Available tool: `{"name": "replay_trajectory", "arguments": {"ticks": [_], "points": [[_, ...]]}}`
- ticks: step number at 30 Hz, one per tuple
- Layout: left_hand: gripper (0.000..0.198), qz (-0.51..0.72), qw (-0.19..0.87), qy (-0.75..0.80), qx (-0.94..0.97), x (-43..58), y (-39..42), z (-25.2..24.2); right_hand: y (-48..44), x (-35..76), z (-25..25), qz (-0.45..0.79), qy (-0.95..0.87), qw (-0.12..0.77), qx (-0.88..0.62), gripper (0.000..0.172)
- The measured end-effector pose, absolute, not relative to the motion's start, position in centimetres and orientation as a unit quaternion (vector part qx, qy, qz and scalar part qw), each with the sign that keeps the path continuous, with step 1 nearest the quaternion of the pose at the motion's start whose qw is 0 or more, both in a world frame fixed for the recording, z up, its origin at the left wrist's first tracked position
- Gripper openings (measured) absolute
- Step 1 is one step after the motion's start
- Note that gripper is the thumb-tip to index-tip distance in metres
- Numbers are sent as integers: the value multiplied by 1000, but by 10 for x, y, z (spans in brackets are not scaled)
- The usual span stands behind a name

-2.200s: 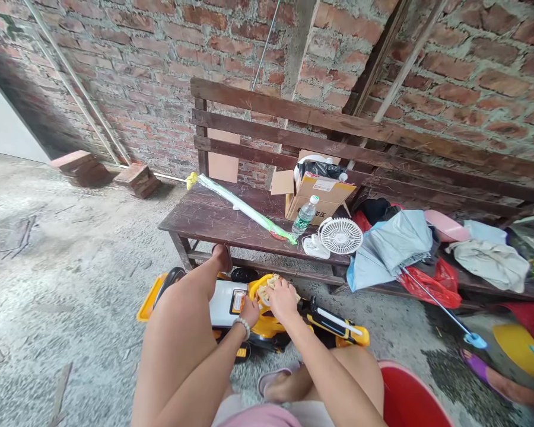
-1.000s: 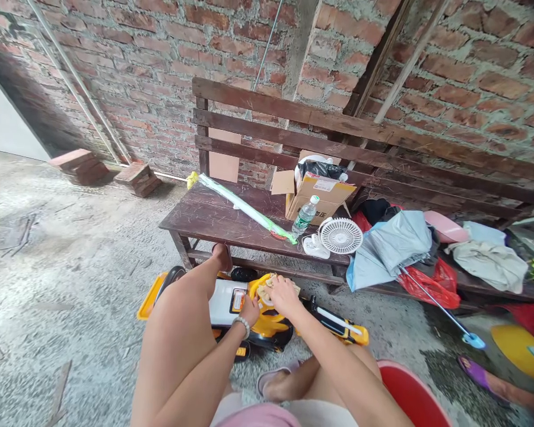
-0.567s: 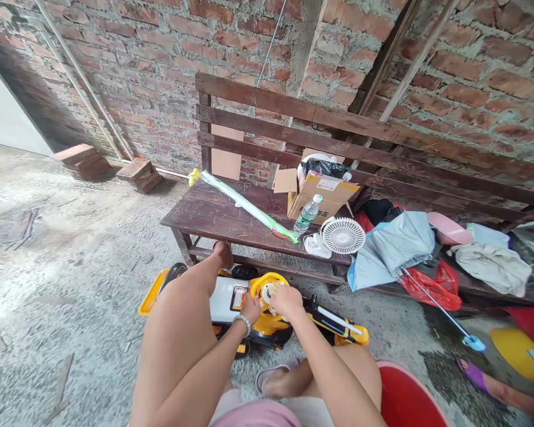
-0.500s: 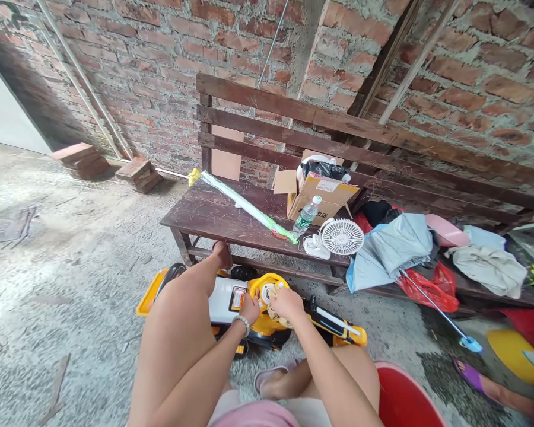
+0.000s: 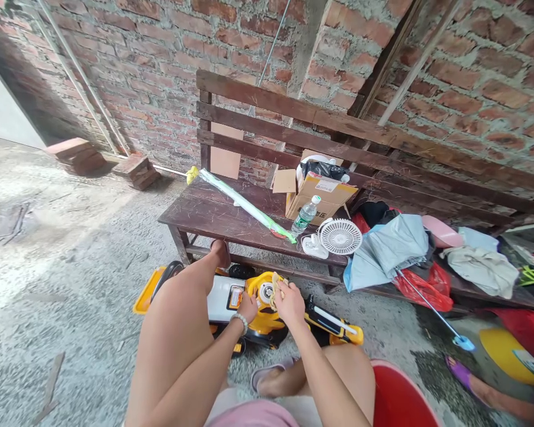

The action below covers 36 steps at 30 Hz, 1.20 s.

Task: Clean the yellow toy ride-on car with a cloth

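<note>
While the left hand point(image 5: 248, 306) rests curled against the yellow steering wheel point(image 5: 263, 292) of the toy ride-on car point(image 5: 225, 302), gripping its near rim as far as can be seen, the right hand point(image 5: 289, 301) is closed around a pale cloth point(image 5: 275, 283) pressed to the far side of that wheel. One such car lies on the concrete floor point(image 5: 62, 279), just in front of the wooden bench point(image 5: 213, 216) and partly under its front edge, between the person's two bare knees. A beaded bracelet point(image 5: 239, 321) circles the left wrist.

Left of the bench the floor runs open and bare as far as two brick stacks point(image 5: 104, 161) by the wall. Right of the car, the floor is crowded: one red tub point(image 5: 404, 403) touches the right knee, and another person's foot in a purple sandal point(image 5: 460, 373) shows near the right edge.

On the bench stand one cardboard box point(image 5: 320, 198) with a white shipping label and dark printed characters, too small to read, one clear water bottle point(image 5: 305, 216) with a green label just in front of it, one white desk fan point(image 5: 339, 236) to the right of the bottle, and one long green-and-white rolled tube point(image 5: 244, 204) lying slantwise. One grey-blue umbrella point(image 5: 391, 249) sprawls over the bench's right part, with a red bag point(image 5: 431, 284) beneath it.
</note>
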<state>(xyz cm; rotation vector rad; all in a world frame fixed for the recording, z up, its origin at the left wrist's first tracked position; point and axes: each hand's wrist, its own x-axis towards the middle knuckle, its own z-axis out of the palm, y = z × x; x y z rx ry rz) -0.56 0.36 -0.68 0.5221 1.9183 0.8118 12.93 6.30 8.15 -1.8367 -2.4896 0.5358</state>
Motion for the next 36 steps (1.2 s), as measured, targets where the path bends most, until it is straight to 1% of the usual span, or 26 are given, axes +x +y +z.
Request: {"name": "replay_trajectory", "arguments": {"ticks": [3,6,10,14,19,23,26,28,30,31,32,34,36], "points": [[22,327,476,787,217,-6,3,-5,64,106,90,110,-819,-112,-553,39],[26,325,472,789,219,-7,3,-5,69,93,96,92,-841,-169,-507,38],[28,327,469,791,218,-7,4,-4,80,93,105,98,-867,-192,-449,37],[27,329,467,792,217,-6,3,-5,87,90,110,89,-896,-188,-391,34],[26,326,459,796,223,-7,1,-4,100,85,104,80,-921,-197,-327,25],[24,318,453,799,234,-8,3,-4,97,90,98,82,-942,-178,-274,23],[26,310,443,805,243,-9,4,-3,80,95,96,84,-947,-170,-259,26],[31,306,432,811,251,-8,3,-2,67,102,96,88,-943,-174,-271,28],[43,308,407,820,260,-6,0,1,60,114,98,113,-932,-182,-292,28],[51,311,377,826,280,-3,-2,2,59,124,100,129,-926,-175,-310,27],[58,314,337,830,315,0,-4,3,60,135,102,143,-918,-155,-336,28],[69,308,249,820,414,8,-8,6,69,160,108,150,-895,-81,-413,33],[71,274,202,790,511,18,-11,7,82,186,112,130,-856,0,-501,39]]}}
